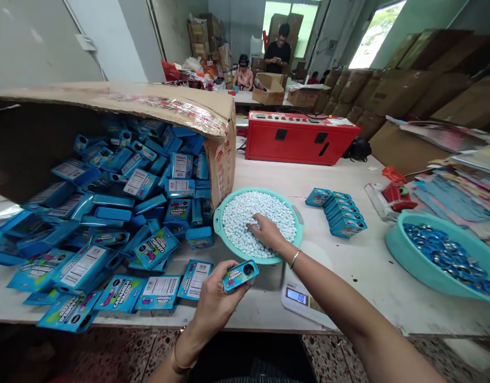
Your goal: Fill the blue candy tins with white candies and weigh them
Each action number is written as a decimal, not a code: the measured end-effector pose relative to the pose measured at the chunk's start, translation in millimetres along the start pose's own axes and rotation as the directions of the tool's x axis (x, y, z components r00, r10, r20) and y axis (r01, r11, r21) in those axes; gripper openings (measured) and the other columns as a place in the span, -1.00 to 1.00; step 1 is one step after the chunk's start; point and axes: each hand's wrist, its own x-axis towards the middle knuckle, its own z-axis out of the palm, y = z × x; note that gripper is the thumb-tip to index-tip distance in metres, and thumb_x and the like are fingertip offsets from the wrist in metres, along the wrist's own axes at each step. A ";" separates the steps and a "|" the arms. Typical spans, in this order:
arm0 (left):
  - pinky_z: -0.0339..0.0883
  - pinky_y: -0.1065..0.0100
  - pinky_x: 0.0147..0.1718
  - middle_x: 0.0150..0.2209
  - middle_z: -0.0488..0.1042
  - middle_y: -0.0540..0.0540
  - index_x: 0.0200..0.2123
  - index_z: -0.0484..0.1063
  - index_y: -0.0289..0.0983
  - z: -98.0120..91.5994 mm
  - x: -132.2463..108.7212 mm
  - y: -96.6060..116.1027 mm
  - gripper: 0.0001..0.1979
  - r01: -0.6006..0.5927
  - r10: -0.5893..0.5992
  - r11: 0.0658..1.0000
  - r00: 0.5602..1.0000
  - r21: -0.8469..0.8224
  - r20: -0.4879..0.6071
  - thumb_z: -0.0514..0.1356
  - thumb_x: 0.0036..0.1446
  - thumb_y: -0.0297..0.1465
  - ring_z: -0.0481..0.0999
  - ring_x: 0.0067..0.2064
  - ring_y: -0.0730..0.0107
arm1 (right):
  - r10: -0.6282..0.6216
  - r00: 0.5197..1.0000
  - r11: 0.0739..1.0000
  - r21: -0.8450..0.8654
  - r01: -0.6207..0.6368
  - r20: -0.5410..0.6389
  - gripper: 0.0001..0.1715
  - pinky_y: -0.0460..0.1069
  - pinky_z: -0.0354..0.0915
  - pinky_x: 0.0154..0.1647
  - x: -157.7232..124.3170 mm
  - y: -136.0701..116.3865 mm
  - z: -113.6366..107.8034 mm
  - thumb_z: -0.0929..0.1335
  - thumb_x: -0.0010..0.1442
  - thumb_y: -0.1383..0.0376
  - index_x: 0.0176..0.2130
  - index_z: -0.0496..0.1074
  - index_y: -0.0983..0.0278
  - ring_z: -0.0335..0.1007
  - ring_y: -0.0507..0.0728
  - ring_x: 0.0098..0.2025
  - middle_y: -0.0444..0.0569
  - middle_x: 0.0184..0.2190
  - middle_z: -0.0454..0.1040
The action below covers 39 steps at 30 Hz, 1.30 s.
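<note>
My left hand (219,300) grips a blue candy tin (240,275) near the table's front edge, tilted so the round dark hole in its top shows. Reaching across to the basin, my right hand (265,232) has its curled fingers among small white candies (245,205); the fingertips are partly hidden. These candies fill a turquoise basin (299,215). Many similar blue tins (139,183) spill from a cardboard box (223,170) on the left. By my right forearm lies a white digital scale (290,307) reading 0.0, partly covered by the arm.
Several blue tins (344,214) stand in a row right of the basin. A turquoise tub (404,266) of blue and silver lids sits far right. Behind is a red machine (301,139). Stacked papers (460,186) and cartons line the right; people are at a back table.
</note>
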 end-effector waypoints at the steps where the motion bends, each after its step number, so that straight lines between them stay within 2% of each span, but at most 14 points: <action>1: 0.46 0.31 -0.22 -0.25 0.59 -0.04 -0.12 0.43 -0.18 -5.7 7.7 6.4 -0.71 -0.028 0.028 1.000 1.000 0.013 -0.002 0.31 0.07 -0.30 0.60 -0.25 0.27 | 0.024 0.999 0.994 0.108 -0.021 -0.026 -0.68 0.02 0.27 -0.18 3.7 2.8 -2.1 0.33 0.23 0.14 -0.07 0.39 0.24 0.42 0.20 -0.16 0.06 -0.16 0.48; 3: 0.46 0.30 -0.20 -0.23 0.59 -0.06 -0.10 0.43 -0.18 -14.9 26.2 17.8 -0.70 -0.093 0.094 0.994 0.996 0.051 -0.005 0.31 0.09 -0.28 0.60 -0.22 0.26 | 0.125 0.991 0.916 0.390 -0.094 -0.053 -0.74 -0.06 0.25 -0.37 10.5 6.8 -8.9 0.37 0.16 0.15 -0.19 0.38 0.24 0.40 0.11 -0.35 -0.08 -0.36 0.46; 4: 0.45 0.29 -0.19 -0.21 0.59 -0.07 -0.09 0.43 -0.18 -18.0 36.8 22.7 -0.68 -0.131 0.132 0.988 0.991 0.079 -0.004 0.31 0.09 -0.27 0.60 -0.20 0.24 | 0.189 0.981 0.827 0.545 -0.138 -0.039 -0.74 -0.10 0.20 -0.49 13.4 7.6 -13.7 0.38 0.14 0.13 -0.23 0.36 0.23 0.35 0.06 -0.46 -0.15 -0.46 0.42; 5: 0.45 0.28 -0.17 -0.19 0.59 -0.08 -0.07 0.43 -0.18 -20.0 48.1 27.2 -0.67 -0.168 0.169 0.979 0.986 0.116 0.001 0.31 0.08 -0.27 0.60 -0.17 0.22 | 0.247 0.969 0.703 0.690 -0.173 -0.008 -0.74 -0.13 0.13 -0.59 15.8 7.4 -19.6 0.39 0.13 0.13 -0.25 0.34 0.23 0.29 0.02 -0.54 -0.20 -0.52 0.37; 7: 0.44 0.25 -0.14 -0.15 0.59 -0.10 -0.06 0.42 -0.18 -20.0 71.7 35.1 -0.64 -0.213 0.210 0.952 0.977 0.220 0.037 0.32 0.06 -0.28 0.59 -0.11 0.16 | 0.330 0.940 0.383 0.898 -0.214 0.084 -0.75 -0.19 0.03 -0.69 19.5 3.9 -34.1 0.39 0.13 0.16 -0.28 0.28 0.22 0.22 -0.03 -0.62 -0.25 -0.58 0.32; 10: 0.42 0.23 -0.20 -0.16 0.60 -0.13 -0.06 0.42 -0.20 -10.3 105.3 44.9 -0.64 -0.184 0.138 0.886 0.981 0.427 0.137 0.31 0.04 -0.32 0.59 -0.11 0.06 | 0.377 0.897 -0.075 0.973 -0.219 0.231 -0.82 -0.22 0.12 -0.68 22.5 -7.2 -57.4 0.35 0.20 0.23 -0.32 0.24 0.24 0.24 -0.06 -0.62 -0.21 -0.57 0.34; 11: 0.41 0.23 -0.23 -0.18 0.60 -0.14 -0.07 0.43 -0.21 -5.0 114.6 47.4 -0.65 -0.172 0.099 0.858 0.980 0.484 0.173 0.30 0.04 -0.32 0.59 -0.12 0.04 | 0.381 0.889 -0.179 0.964 -0.199 0.254 -0.83 -0.22 0.18 -0.66 23.0 -11.7 -63.6 0.33 0.23 0.23 -0.32 0.24 0.25 0.26 -0.06 -0.61 -0.20 -0.57 0.34; 13: 0.38 0.24 -0.27 -0.22 0.61 -0.14 -0.08 0.43 -0.22 6.4 129.0 51.6 -0.66 -0.167 0.045 0.816 0.973 0.553 0.227 0.28 0.05 -0.31 0.60 -0.15 0.01 | 0.399 0.887 -0.295 0.949 -0.115 0.231 -0.83 -0.17 0.30 -0.59 23.1 -20.9 -71.9 0.31 0.25 0.23 -0.33 0.24 0.25 0.30 -0.04 -0.58 -0.19 -0.58 0.35; 16: 0.34 0.28 -0.29 -0.23 0.61 -0.13 -0.07 0.43 -0.20 21.2 140.5 55.5 -0.65 -0.154 0.006 0.808 0.967 0.568 0.254 0.27 0.05 -0.30 0.59 -0.16 0.03 | 0.424 0.900 -0.320 0.946 0.045 0.101 -0.77 -0.11 0.40 -0.50 21.8 -33.2 -74.9 0.35 0.22 0.21 -0.37 0.21 0.22 0.30 -0.03 -0.58 -0.23 -0.60 0.31; 21: 0.30 0.31 -0.29 -0.22 0.61 -0.14 -0.03 0.42 -0.20 30.3 145.1 57.4 -0.60 -0.112 -0.009 0.833 0.976 0.542 0.216 0.28 0.03 -0.28 0.59 -0.15 0.04 | 0.433 0.896 -0.206 0.958 0.202 -0.096 -0.74 -0.12 0.36 -0.52 18.1 -46.3 -74.6 0.41 0.12 0.20 -0.36 0.23 0.19 0.22 -0.06 -0.61 -0.28 -0.58 0.29; 24: 0.28 0.32 -0.31 -0.23 0.61 -0.12 -0.03 0.43 -0.19 29.2 145.1 56.3 -0.59 -0.081 -0.025 0.853 0.981 0.516 0.194 0.29 0.02 -0.27 0.59 -0.16 0.06 | 0.420 0.899 -0.148 0.967 0.205 -0.127 -0.78 -0.13 0.35 -0.51 16.0 -50.6 -77.7 0.40 0.11 0.21 -0.34 0.26 0.19 0.22 -0.07 -0.60 -0.26 -0.54 0.32; 29: 0.27 0.34 -0.32 -0.27 0.60 -0.09 -0.04 0.44 -0.18 27.2 144.0 55.9 -0.60 -0.046 -0.015 0.894 0.991 0.446 0.133 0.30 0.02 -0.25 0.59 -0.18 0.09 | 0.407 0.904 -0.112 0.976 0.189 -0.128 -0.76 -0.12 0.35 -0.49 13.4 -55.1 -81.8 0.41 0.08 0.18 -0.34 0.26 0.18 0.23 -0.07 -0.59 -0.26 -0.52 0.32; 34: 0.28 0.34 -0.27 -0.26 0.60 -0.08 -0.04 0.44 -0.20 29.6 144.9 57.5 -0.57 -0.003 -0.025 0.933 0.997 0.360 0.073 0.34 -0.03 -0.29 0.58 -0.16 0.12 | 0.420 0.883 -0.049 0.966 0.252 -0.210 -0.76 -0.13 0.34 -0.49 14.3 -56.6 -81.3 0.41 0.08 0.16 -0.34 0.28 0.19 0.24 -0.07 -0.59 -0.25 -0.51 0.33; 39: 0.28 0.36 -0.29 -0.30 0.59 -0.04 -0.08 0.45 -0.20 34.6 146.0 53.4 -0.59 -0.024 0.004 0.945 0.998 0.327 0.060 0.35 -0.05 -0.32 0.57 -0.20 0.16 | 0.413 0.882 -0.033 0.964 0.263 -0.226 -0.75 -0.14 0.32 -0.52 15.9 -54.0 -81.8 0.42 0.06 0.17 -0.37 0.29 0.21 0.20 -0.09 -0.62 -0.25 -0.54 0.32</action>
